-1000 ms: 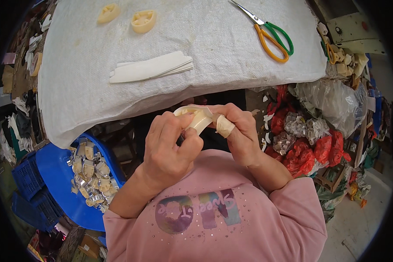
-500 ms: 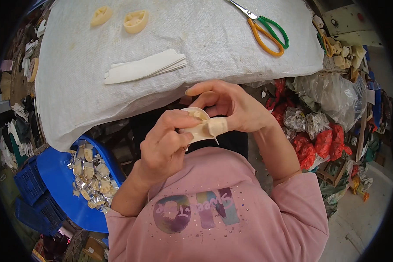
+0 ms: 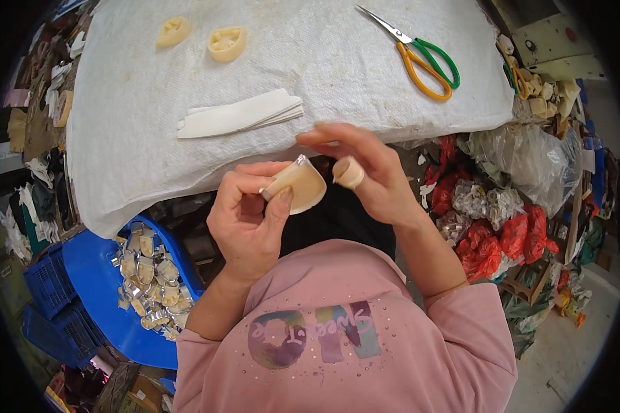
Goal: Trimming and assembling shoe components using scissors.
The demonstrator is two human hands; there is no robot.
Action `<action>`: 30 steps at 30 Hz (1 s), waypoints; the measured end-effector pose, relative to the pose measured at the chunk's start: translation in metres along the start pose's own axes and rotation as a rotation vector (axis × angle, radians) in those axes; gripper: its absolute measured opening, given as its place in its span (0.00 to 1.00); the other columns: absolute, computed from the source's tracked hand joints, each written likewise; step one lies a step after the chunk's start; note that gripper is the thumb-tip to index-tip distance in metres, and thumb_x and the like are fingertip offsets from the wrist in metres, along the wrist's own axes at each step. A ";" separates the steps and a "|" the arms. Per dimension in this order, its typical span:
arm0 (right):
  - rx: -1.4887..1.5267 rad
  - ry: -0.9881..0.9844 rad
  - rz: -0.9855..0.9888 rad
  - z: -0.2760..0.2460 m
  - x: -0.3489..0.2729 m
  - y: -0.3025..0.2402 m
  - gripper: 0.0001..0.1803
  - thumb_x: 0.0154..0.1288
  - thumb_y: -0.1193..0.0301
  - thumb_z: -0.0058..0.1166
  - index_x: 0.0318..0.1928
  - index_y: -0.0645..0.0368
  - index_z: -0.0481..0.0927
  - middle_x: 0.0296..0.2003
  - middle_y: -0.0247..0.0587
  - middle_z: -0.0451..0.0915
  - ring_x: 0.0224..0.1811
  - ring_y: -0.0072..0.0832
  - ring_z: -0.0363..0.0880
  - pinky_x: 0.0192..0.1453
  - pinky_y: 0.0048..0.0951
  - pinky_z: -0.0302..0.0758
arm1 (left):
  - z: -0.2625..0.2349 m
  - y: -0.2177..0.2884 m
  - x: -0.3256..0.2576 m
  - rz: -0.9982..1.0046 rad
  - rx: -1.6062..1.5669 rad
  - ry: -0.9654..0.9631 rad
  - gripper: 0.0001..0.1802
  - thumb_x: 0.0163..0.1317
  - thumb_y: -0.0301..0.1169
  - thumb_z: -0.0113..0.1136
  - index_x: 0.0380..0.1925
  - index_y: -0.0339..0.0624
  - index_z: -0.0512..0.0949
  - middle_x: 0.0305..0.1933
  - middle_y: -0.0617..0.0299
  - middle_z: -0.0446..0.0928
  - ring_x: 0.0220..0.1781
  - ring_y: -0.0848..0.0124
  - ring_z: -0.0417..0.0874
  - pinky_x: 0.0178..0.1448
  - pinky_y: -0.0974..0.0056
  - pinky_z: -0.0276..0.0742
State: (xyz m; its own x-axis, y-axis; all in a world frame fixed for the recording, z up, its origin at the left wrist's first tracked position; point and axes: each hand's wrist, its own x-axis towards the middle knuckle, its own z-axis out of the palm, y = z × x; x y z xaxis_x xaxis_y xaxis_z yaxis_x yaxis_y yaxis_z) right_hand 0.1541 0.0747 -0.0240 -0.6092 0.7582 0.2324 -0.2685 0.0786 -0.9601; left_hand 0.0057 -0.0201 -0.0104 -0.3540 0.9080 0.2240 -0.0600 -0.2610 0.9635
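Note:
My left hand pinches a beige shoe heel between thumb and fingers, in front of my body below the table's near edge. The heel has a smooth curved face and a shiny silver bit at its top corner. Beside it, my right hand is open and holds nothing; its fingers stretch toward the table and are slightly blurred. A beige wrap covers the right thumb. On the table beyond lie a stack of white strips and two hollow beige heels.
Scissors with orange and green handles rest on the white-covered table. At lower left, a blue basin holds many silver-trimmed heels. Red plastic bags and clear plastic crowd the right side.
My right hand has come off the heel and moved slightly right. My left hand has turned the heel so its smooth face and silver corner show.

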 end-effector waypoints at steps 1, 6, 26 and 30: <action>0.000 -0.003 -0.003 -0.002 0.001 -0.001 0.19 0.68 0.67 0.50 0.57 0.57 0.71 0.46 0.41 0.75 0.44 0.29 0.72 0.49 0.30 0.70 | 0.002 0.002 0.001 -0.070 -0.034 0.038 0.09 0.61 0.23 0.60 0.35 0.36 0.69 0.42 0.49 0.77 0.44 0.73 0.78 0.49 0.69 0.74; -0.447 -0.074 -0.107 0.003 0.008 -0.015 0.09 0.58 0.76 0.51 0.42 0.58 0.74 0.41 0.40 0.70 0.49 0.36 0.64 0.54 0.32 0.64 | 0.007 0.003 0.000 -0.230 -0.163 0.006 0.08 0.59 0.22 0.60 0.33 0.36 0.69 0.40 0.54 0.77 0.39 0.77 0.76 0.45 0.72 0.73; -0.144 0.064 0.121 -0.007 0.005 -0.009 0.07 0.59 0.68 0.54 0.34 0.59 0.77 0.30 0.37 0.70 0.31 0.31 0.68 0.36 0.30 0.65 | 0.003 -0.002 0.007 -0.358 -0.216 -0.124 0.08 0.62 0.24 0.60 0.35 0.31 0.72 0.43 0.52 0.79 0.41 0.77 0.77 0.47 0.72 0.76; -0.158 0.095 0.080 -0.011 0.004 -0.011 0.09 0.62 0.68 0.54 0.40 0.59 0.78 0.34 0.35 0.72 0.35 0.27 0.69 0.41 0.28 0.68 | 0.001 -0.001 0.010 -0.429 -0.194 -0.058 0.08 0.63 0.25 0.59 0.35 0.31 0.72 0.45 0.50 0.79 0.42 0.76 0.78 0.48 0.71 0.76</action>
State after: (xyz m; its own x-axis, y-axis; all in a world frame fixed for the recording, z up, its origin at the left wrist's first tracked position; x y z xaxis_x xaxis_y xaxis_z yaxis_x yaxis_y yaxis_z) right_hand 0.1631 0.0842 -0.0147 -0.5488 0.8232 0.1456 -0.0972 0.1102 -0.9891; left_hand 0.0028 -0.0103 -0.0085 -0.2068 0.9625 -0.1755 -0.3648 0.0906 0.9267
